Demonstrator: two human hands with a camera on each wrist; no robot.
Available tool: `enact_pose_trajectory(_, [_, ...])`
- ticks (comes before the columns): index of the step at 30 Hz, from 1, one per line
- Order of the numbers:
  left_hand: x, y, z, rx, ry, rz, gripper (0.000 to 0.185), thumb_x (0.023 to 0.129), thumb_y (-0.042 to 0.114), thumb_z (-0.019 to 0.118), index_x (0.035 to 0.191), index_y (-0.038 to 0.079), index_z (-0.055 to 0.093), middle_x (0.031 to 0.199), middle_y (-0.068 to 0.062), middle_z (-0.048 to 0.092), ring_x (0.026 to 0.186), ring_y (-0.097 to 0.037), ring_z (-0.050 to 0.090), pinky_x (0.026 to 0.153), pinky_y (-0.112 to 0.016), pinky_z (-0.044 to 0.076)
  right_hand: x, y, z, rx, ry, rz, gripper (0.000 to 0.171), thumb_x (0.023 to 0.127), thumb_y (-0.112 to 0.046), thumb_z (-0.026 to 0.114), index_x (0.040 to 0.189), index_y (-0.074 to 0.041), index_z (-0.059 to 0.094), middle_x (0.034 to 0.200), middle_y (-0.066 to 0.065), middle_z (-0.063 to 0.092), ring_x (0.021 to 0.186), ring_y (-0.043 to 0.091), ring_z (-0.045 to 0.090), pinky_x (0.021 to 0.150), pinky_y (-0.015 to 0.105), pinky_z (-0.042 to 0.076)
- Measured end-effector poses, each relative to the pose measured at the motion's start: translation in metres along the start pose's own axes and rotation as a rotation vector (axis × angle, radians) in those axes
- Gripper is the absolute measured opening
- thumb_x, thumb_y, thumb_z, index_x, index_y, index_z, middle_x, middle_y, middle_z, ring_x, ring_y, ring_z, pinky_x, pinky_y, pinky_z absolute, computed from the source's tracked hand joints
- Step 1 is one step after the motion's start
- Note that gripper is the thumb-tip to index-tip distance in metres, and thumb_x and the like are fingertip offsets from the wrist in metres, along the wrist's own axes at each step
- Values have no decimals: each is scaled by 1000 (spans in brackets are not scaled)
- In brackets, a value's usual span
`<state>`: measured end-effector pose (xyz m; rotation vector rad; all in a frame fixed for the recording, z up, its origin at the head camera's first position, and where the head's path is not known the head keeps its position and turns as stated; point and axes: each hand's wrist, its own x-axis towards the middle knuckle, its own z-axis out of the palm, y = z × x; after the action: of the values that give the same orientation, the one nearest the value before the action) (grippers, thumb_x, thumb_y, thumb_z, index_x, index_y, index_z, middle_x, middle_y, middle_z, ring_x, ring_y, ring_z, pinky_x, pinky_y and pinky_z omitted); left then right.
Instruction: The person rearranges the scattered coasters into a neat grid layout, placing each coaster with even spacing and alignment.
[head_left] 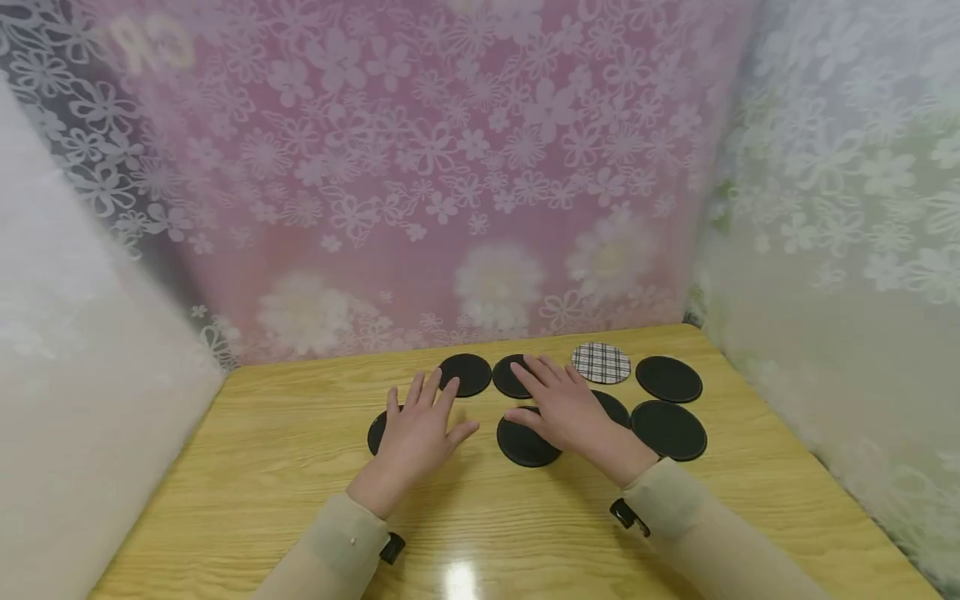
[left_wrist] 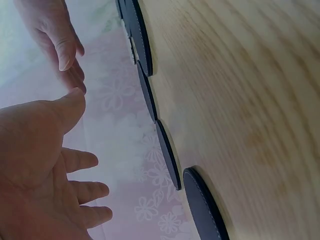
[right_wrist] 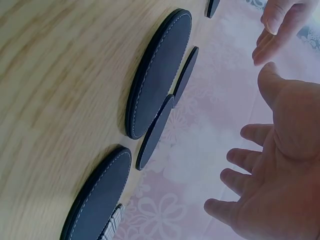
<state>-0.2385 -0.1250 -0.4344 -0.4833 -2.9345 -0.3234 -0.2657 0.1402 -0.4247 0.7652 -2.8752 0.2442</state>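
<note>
We see the left hand point(head_left: 420, 429) stretched flat, palm down, fingers straight and spread a little, above a black coaster point(head_left: 377, 432) that shows only at the hand's left edge; from the left wrist view the palm point(left_wrist: 35, 175) hangs clear of the table point(head_left: 285, 467) and holds nothing. The right hand point(head_left: 566, 412) is just as flat and open, its fingers pointing away toward the far row, with its thumb over the near middle coaster point(head_left: 525, 446) and its fingertips over a far coaster point(head_left: 510, 379); the right wrist view shows this palm point(right_wrist: 285, 165) lifted off the wood too, gripping nothing. Whether any fingertip touches a coaster we cannot tell. Between the two hands at the back lies another black coaster point(head_left: 467, 374). A further black one point(head_left: 617, 407) is mostly hidden by the right hand. To the right sit a plaid coaster point(head_left: 601, 362) and two more black ones, far point(head_left: 668, 378) and near point(head_left: 669, 429), well clear of both hands. Beige sleeves point(head_left: 675, 508) cover both forearms. A flowered curtain point(head_left: 450, 167) closes in the table behind and at the sides; faint pale letters at its upper left are too blurred to read.
</note>
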Motion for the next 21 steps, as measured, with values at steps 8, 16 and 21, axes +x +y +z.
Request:
enact_pose_trajectory(8, [0,-5,-1,14,-3,-34,81,109,63,61,171,14,43,179,-18,30,167,-43,20,125,-78,16,8,-2,0,-2,1,-13,82,108,-56,65,171,-10,41,176,20,36,164,42,28,126,71,27])
enact_pose_trajectory(16, [-4,-12,-3,-1,-7,-65,82,109,62,62,171,13,42,178,-19,31,167,-42,18,125,-79,14,19,-10,4,16,-35,-23,83,110,-58,62,173,-11,37,177,19,32,165,42,27,126,70,27])
enact_pose_trajectory(21, [-7,-20,-2,-16,-14,-91,83,108,62,62,171,12,42,178,-19,30,167,-43,16,126,-78,11,23,-17,9,35,-56,-27,83,110,-57,63,173,-10,38,178,19,32,165,41,27,127,69,25])
